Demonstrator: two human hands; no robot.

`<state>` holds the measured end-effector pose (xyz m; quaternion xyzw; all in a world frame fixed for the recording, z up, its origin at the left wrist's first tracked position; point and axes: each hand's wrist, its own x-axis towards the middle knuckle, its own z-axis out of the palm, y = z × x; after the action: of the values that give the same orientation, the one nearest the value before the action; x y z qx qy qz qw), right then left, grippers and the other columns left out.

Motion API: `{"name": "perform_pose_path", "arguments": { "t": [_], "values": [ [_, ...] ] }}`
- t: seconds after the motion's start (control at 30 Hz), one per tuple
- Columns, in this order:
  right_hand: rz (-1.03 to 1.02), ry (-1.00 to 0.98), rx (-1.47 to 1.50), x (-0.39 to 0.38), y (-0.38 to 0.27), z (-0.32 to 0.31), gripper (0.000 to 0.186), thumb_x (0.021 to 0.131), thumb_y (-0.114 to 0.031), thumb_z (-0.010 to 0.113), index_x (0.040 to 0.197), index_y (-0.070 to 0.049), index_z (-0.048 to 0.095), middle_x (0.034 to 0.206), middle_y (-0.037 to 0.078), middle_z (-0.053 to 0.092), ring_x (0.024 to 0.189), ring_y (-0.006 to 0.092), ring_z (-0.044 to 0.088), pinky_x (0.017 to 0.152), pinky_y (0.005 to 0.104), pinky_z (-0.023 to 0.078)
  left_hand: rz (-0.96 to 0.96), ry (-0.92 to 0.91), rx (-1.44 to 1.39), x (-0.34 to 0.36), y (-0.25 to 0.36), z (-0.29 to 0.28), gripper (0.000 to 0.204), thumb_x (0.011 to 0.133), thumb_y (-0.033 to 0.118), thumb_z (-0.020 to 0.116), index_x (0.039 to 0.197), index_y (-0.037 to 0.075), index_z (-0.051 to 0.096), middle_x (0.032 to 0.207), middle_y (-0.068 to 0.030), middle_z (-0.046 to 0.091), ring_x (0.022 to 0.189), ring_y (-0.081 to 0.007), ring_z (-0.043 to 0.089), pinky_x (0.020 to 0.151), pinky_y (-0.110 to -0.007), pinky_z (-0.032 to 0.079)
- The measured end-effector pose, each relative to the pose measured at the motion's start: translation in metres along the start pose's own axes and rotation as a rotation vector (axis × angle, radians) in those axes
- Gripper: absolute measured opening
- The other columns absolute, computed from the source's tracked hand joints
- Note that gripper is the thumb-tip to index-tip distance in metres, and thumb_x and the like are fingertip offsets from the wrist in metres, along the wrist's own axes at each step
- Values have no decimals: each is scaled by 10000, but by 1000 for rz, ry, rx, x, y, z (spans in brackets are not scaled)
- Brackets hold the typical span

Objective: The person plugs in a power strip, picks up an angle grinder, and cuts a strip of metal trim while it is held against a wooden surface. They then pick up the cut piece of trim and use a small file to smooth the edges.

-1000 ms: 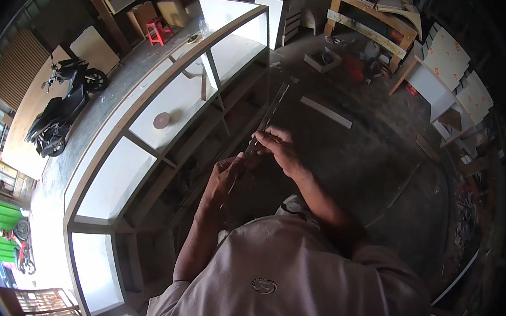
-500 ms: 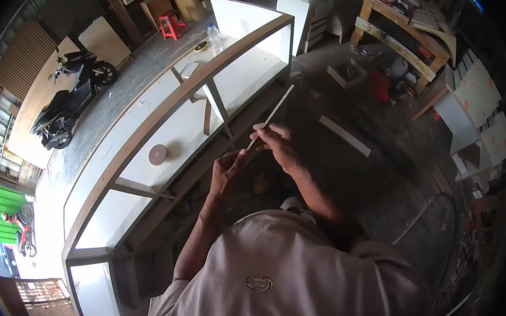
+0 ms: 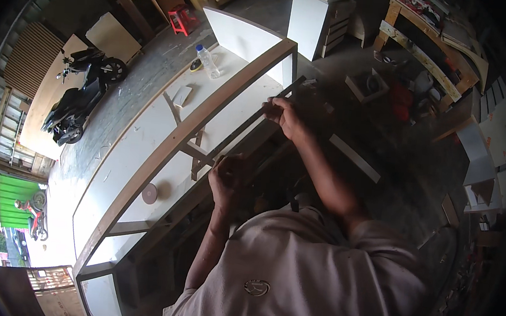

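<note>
My right hand (image 3: 283, 116) is closed on a long thin strip (image 3: 295, 87), which lies along the inner edge of a long curved cabinet frame (image 3: 238, 79). Lower and to the left, my left hand (image 3: 226, 176) is curled at the near part of the strip; its fingertips are in shadow. The cabinet has white panels and several compartments. On it are a round pinkish disc (image 3: 150, 194), a plastic bottle with blue cap (image 3: 208, 62), a small black-and-yellow item (image 3: 195, 65) and a small white rectangular piece (image 3: 182, 95).
A black scooter (image 3: 76, 105) and red stool (image 3: 182, 20) stand beyond the cabinet. A white unit (image 3: 308, 20), wooden workbench (image 3: 421, 58) and stacked boards (image 3: 488, 147) are at the back and right. A loose white board (image 3: 354, 157) and open box (image 3: 366, 84) lie on the floor.
The strip and my right hand have moved up and right onto the cabinet's edge. My hands are farther apart, the left slightly lower. The cabinet sits more rightward in view.
</note>
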<state>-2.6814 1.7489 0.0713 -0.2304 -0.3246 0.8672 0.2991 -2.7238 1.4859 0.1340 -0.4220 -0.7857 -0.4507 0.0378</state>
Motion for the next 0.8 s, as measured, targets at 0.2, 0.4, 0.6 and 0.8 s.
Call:
{"name": "perform_pose_path", "arguments": {
  "t": [0.2, 0.4, 0.6, 0.8],
  "values": [
    [-2, 7, -39, 62, -18, -16, 201, 961, -130, 553, 1034, 44, 622, 939, 187, 722, 808, 265, 728, 725, 384, 636, -704, -57, -831, 10, -37, 7, 513, 964, 432, 654, 1145, -48, 674, 1015, -142, 714, 839, -180, 685, 736, -323, 534],
    [36, -41, -64, 74, -19, 9, 216, 982, -106, 523, 1072, 60, 629, 938, 186, 721, 794, 266, 726, 736, 380, 635, -786, 111, -1232, 39, -70, 11, 464, 1042, 302, 535, 1378, -16, 495, 1214, -209, 657, 983, -259, 686, 835, -337, 559],
    [6, -159, -59, 109, -20, -7, 218, 972, -127, 548, 1114, -6, 662, 972, 141, 727, 895, 249, 718, 838, 408, 602, -871, 222, -1439, 59, -94, 35, 419, 1045, 217, 500, 1425, 44, 463, 1299, -221, 591, 1116, -323, 626, 966, -402, 528],
    [98, -148, -154, 104, -33, -3, 269, 998, -150, 543, 1214, -22, 640, 1098, 112, 715, 998, 240, 696, 909, 407, 571, -847, 254, -1330, 63, -73, 25, 433, 1048, 231, 491, 1419, 10, 451, 1304, -238, 591, 1098, -324, 654, 954, -388, 554]
  ]
}}
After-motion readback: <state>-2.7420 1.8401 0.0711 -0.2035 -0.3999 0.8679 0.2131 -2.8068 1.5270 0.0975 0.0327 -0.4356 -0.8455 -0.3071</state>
